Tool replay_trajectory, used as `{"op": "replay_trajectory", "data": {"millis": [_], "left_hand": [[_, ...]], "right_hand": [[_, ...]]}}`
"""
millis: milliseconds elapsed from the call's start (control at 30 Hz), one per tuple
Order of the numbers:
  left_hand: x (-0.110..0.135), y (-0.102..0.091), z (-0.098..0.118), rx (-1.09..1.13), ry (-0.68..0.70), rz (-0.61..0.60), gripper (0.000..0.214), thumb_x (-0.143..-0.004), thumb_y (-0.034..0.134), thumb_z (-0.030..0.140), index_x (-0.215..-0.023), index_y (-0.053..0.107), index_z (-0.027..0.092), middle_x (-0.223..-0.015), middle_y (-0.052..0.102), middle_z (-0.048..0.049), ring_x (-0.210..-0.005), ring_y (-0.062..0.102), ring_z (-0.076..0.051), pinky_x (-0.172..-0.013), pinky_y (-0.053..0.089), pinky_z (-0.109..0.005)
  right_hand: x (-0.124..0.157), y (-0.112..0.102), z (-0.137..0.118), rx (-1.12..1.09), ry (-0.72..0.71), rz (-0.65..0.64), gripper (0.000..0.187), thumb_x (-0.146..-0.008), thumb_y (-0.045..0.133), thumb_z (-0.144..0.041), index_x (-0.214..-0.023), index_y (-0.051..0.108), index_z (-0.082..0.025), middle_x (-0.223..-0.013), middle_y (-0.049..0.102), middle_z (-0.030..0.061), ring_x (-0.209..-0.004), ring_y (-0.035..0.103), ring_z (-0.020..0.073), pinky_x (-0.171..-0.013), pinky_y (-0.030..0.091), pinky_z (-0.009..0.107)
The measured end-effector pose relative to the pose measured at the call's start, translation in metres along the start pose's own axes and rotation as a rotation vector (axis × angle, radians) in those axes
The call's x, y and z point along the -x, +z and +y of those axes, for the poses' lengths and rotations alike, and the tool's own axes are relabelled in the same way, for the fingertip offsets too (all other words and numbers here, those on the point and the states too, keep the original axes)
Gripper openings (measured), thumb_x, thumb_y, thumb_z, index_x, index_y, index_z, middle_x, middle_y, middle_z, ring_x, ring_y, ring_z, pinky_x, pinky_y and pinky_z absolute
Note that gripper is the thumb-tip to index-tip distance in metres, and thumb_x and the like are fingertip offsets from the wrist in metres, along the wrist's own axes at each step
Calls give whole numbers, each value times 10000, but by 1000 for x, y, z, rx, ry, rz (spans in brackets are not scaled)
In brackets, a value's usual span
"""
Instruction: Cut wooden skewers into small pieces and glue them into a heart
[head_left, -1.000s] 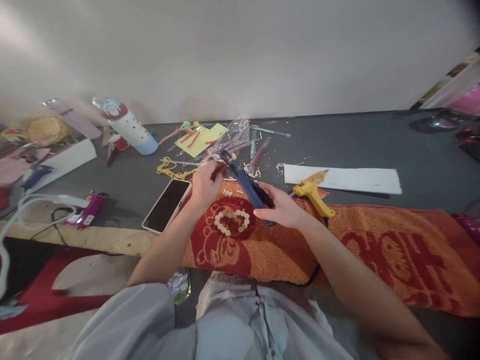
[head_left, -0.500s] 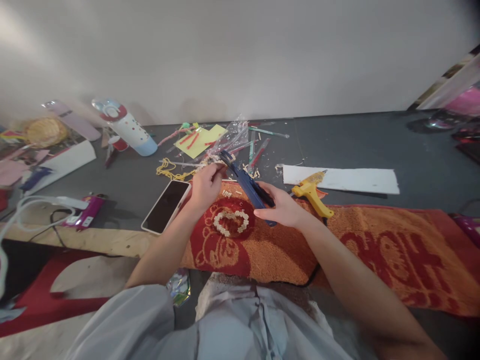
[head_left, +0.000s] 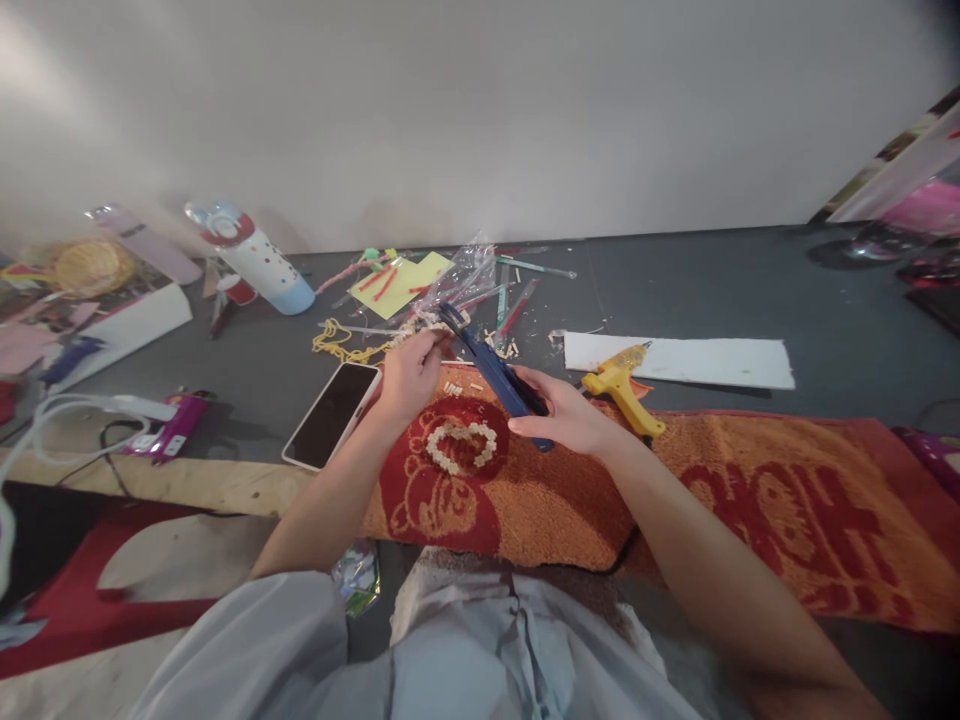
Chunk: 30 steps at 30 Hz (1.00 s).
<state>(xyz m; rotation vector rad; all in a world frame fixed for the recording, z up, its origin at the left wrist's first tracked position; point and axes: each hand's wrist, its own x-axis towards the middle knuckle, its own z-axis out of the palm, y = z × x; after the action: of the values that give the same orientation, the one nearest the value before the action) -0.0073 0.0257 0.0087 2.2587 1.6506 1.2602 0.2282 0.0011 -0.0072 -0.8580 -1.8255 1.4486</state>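
My right hand (head_left: 564, 415) grips a long dark-blue hand tool (head_left: 495, 375), its black inner part under my fingers. The tool slants up and left; its narrow jaw end meets the fingertips of my left hand (head_left: 412, 368). Those left fingers are pinched together, and what they hold is too small to make out. Below the tool a heart-shaped ring of small cream pieces (head_left: 448, 460) rests on an orange and red towel (head_left: 555, 500). A few short pale pieces (head_left: 452, 388) lie on the towel just above the heart.
Left of my left hand is a phone (head_left: 332, 415). A yellow glue gun (head_left: 622, 385) overlaps a white strip (head_left: 697, 360) at right. Behind are yellow paper (head_left: 397, 285), clear plastic wrap (head_left: 469, 270) and yellow string (head_left: 341, 342). A spotted bottle (head_left: 262, 262) stands back left.
Hardly anything differs. Both hands and the blue tool keep almost the same position, while the whole view has shifted very slightly.
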Motion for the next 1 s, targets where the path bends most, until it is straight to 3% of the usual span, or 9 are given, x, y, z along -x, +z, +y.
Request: {"op": "replay_trajectory", "data": {"millis": [300,767,900,1000], "left_hand": [[1,0,-5,4,35,-31,239,-833,446,139,-865,681,171,-871,741,-65,-765,670,-162,-686,491,-249],[-1,-2,-8,-68,29,-59,234,-850,438,213,-762,653,179,-728,682,-54,-689,625,-168,-635,444,-267],[-2,-2,-5,-102,44,-70,240,-869,412,200,-847,651,183,-789,688,-62,-746,629,-180,-679,456,-286],[-1,-5,1,-160,112,35,172,-889,460,242,-895,618,176,-915,681,-102,-887,621,-215,-814,456,-345]], "right_hand": [[0,1,1,-3,-16,-14,623,-757,698,-375,-1325,510,-200,-1277,617,92,-1167,578,271,-1012,443,439],[0,3,-2,-19,16,-17,621,-762,679,-346,-1339,518,-183,-1363,576,87,-1249,528,290,-1075,384,457],[-1,6,-4,0,-5,9,612,-767,664,-332,-1344,512,-200,-1372,569,73,-1257,513,287,-1086,359,451],[-2,8,-3,33,-19,49,559,-778,650,-348,-1304,537,-197,-1304,605,75,-1198,538,280,-1059,376,450]]}}
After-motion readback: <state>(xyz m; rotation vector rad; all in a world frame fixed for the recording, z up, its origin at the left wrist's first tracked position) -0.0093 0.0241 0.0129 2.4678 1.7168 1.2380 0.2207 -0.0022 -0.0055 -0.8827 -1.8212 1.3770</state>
